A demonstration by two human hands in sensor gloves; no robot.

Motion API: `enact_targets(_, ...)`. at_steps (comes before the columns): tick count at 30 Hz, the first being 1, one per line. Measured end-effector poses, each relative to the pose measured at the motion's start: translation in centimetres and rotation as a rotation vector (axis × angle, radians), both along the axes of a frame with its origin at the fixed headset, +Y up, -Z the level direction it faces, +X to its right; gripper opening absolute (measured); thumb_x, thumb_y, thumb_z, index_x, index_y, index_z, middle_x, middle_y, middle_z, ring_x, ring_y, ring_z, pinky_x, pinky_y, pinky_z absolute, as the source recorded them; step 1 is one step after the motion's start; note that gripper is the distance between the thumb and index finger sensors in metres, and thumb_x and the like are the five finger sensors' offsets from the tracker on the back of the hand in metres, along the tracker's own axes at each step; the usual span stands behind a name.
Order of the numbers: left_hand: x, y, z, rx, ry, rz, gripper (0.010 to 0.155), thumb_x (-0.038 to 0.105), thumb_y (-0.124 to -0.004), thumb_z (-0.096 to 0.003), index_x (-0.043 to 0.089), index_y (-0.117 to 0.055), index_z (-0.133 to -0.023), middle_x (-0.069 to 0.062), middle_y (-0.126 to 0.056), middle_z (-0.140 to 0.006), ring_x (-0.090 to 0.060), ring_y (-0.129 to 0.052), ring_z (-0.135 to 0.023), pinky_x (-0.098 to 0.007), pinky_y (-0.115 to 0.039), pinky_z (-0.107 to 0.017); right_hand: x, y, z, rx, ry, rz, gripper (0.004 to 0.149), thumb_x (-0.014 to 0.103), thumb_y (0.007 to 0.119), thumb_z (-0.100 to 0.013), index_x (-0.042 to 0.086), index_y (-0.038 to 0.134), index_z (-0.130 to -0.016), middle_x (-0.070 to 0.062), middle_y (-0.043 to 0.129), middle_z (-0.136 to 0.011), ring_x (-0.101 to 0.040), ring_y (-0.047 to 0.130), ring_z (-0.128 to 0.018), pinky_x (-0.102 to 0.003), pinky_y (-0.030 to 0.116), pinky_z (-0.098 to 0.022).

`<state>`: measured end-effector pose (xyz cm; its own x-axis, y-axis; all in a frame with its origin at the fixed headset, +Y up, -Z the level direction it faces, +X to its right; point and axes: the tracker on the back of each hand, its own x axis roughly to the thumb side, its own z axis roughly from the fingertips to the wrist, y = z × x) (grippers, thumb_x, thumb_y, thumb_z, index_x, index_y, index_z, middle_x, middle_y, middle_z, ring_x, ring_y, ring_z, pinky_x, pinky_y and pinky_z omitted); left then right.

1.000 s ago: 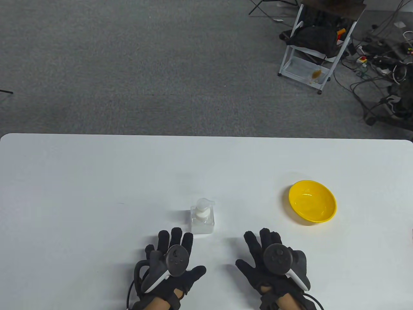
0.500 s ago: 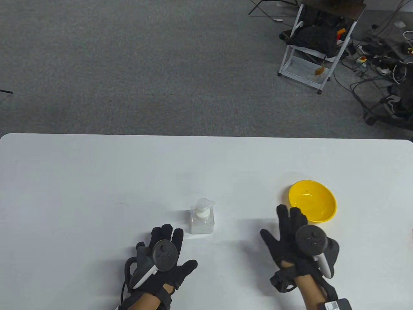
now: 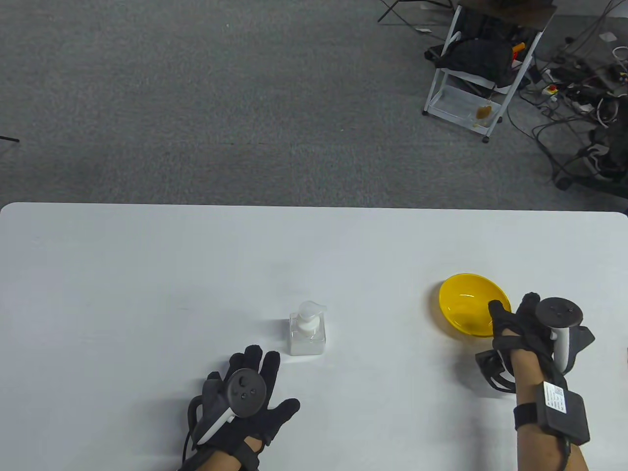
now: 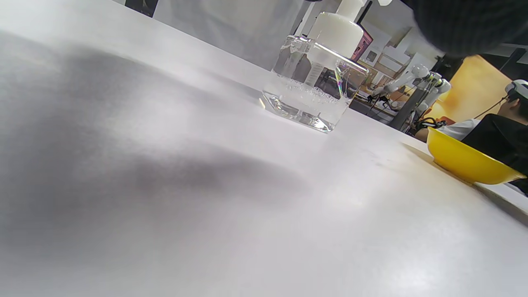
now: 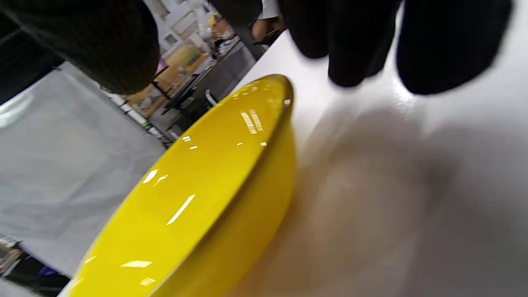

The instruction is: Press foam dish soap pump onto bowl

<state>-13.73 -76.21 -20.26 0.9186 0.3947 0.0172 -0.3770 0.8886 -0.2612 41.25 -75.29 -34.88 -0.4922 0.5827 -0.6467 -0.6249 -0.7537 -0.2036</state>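
Note:
A clear square foam soap bottle [image 3: 307, 329] with a white pump stands near the table's middle front; it also shows in the left wrist view [image 4: 315, 95]. A yellow bowl [image 3: 468, 305] sits to its right. My left hand [image 3: 262, 382] lies open and flat, fingers spread, just below and left of the bottle, not touching it. My right hand [image 3: 511, 308] is at the bowl's right rim, thumb over the inside, fingers outside. In the right wrist view the thumb [image 5: 90, 41] and fingers [image 5: 354, 41] straddle the bowl [image 5: 198, 198] with a gap, not gripping it.
The white table [image 3: 147, 274] spreads wide to the left and behind both objects. Beyond its far edge is grey carpet, with a white cart [image 3: 478, 73] and cables [image 3: 579, 98] at the back right.
My right hand has moved right and forward from the table's front to the bowl's right rim and turned on its side. My left hand has slid slightly back and left from the bottle.

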Motion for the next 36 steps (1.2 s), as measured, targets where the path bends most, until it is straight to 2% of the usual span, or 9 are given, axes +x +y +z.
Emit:
enact_targets(1, 0.0, 0.0, 0.0, 0.004, 0.003, -0.004, 0.094, 0.077, -0.07, -0.0334, 0.041, -0.022, -0.107, 0.002, -0.008, -0.117, -0.036, -0.014, -0.112, -0.075, -0.018, -0.069, 0.4, -0.3, -0.1, -0.016, -0.024, -0.002, 0.074, 0.056, 0.078, -0.042, 0.021, 0.054, -0.102, -0.025, 0.072, -0.094, -0.048, 0.086, -0.072, -0.064, 0.079, -0.04)
enact_targets(6, -0.3, -0.1, 0.1, 0.002, 0.017, -0.009, 0.094, 0.077, -0.069, -0.0334, 0.041, -0.023, -0.107, 0.001, -0.008, -0.117, -0.036, -0.01, -0.111, -0.075, -0.017, -0.069, 1.1, -2.1, -0.7, -0.048, -0.072, -0.12, 0.069, 0.051, 0.08, -0.042, 0.015, 0.063, -0.098, -0.021, 0.093, -0.073, -0.042, 0.099, -0.046, -0.054, 0.086, -0.027)
enact_targets(10, -0.4, -0.2, 0.0, -0.008, 0.018, -0.008, 0.094, 0.077, -0.069, -0.0335, 0.041, -0.023, -0.107, 0.001, -0.008, -0.117, -0.037, -0.01, -0.111, -0.076, -0.019, -0.069, 1.1, -2.9, -0.8, -0.057, -0.066, -0.165, 0.061, 0.042, 0.079, -0.044, 0.015, 0.064, -0.097, -0.015, 0.099, -0.06, -0.033, 0.103, -0.033, -0.048, 0.089, -0.021)
enact_targets(12, -0.4, -0.1, 0.0, -0.01, 0.02, -0.004, 0.094, 0.076, -0.069, -0.0336, 0.041, -0.023, -0.107, 0.001, -0.008, -0.117, -0.037, -0.01, -0.111, -0.076, -0.019, -0.069, 0.9, -3.6, -0.7, -0.021, -0.068, -0.225, 0.058, 0.036, 0.08, -0.044, 0.013, 0.065, -0.095, -0.015, 0.1, -0.055, -0.032, 0.103, -0.028, -0.047, 0.089, -0.018)
enact_targets(18, -0.3, -0.2, 0.0, -0.015, 0.014, -0.01, 0.094, 0.076, -0.069, -0.0335, 0.041, -0.023, -0.107, 0.001, -0.008, -0.117, -0.037, -0.008, -0.111, -0.076, -0.018, -0.069, -1.1, -4.7, 0.0, 0.043, -0.059, -0.327, 0.057, 0.032, 0.084, -0.042, 0.005, 0.071, -0.09, -0.016, 0.101, -0.046, -0.029, 0.103, -0.018, -0.045, 0.089, -0.013)
enact_targets(24, -0.1, -0.3, 0.1, -0.011, 0.011, -0.007, 0.094, 0.076, -0.069, -0.0336, 0.04, -0.023, -0.107, 0.002, -0.008, -0.117, -0.037, -0.008, -0.11, -0.076, -0.018, -0.069, -6.1, -3.4, 0.3, 0.115, 0.046, -0.316, 0.056, 0.034, 0.085, -0.041, 0.006, 0.072, -0.088, -0.014, 0.102, -0.041, -0.026, 0.103, -0.015, -0.044, 0.09, -0.009)
enact_targets(29, -0.1, 0.0, 0.3, -0.001, 0.006, 0.01, 0.093, 0.075, -0.069, -0.0341, 0.039, -0.024, -0.107, 0.004, -0.008, -0.117, -0.036, -0.007, -0.11, -0.074, -0.018, -0.07, -11.8, -2.5, 1.2, 0.146, 0.164, -0.276, 0.057, 0.034, 0.085, -0.04, 0.007, 0.072, -0.089, -0.013, 0.102, -0.041, -0.026, 0.104, -0.015, -0.044, 0.09, -0.009)
enact_targets(34, -0.2, 1.6, 0.0, 0.039, 0.014, 0.07, 0.093, 0.074, -0.069, -0.0354, 0.037, -0.024, -0.107, 0.006, -0.008, -0.117, -0.036, -0.006, -0.11, -0.074, -0.016, -0.071, -16.4, -2.2, 2.0, 0.144, 0.277, -0.275, 0.057, 0.035, 0.085, -0.041, 0.008, 0.071, -0.089, -0.013, 0.102, -0.042, -0.025, 0.104, -0.016, -0.044, 0.09, -0.01)
enact_targets(36, 0.0, 2.6, -0.7, 0.06, 0.03, 0.103, 0.083, 0.064, -0.066, -0.0407, 0.033, -0.026, -0.107, 0.007, -0.012, -0.117, -0.034, -0.008, -0.111, -0.074, -0.018, -0.07, -18.1, -1.9, 2.2, 0.15, 0.311, -0.283, 0.057, 0.035, 0.086, -0.041, 0.007, 0.072, -0.089, -0.013, 0.102, -0.042, -0.026, 0.104, -0.016, -0.044, 0.09, -0.01)
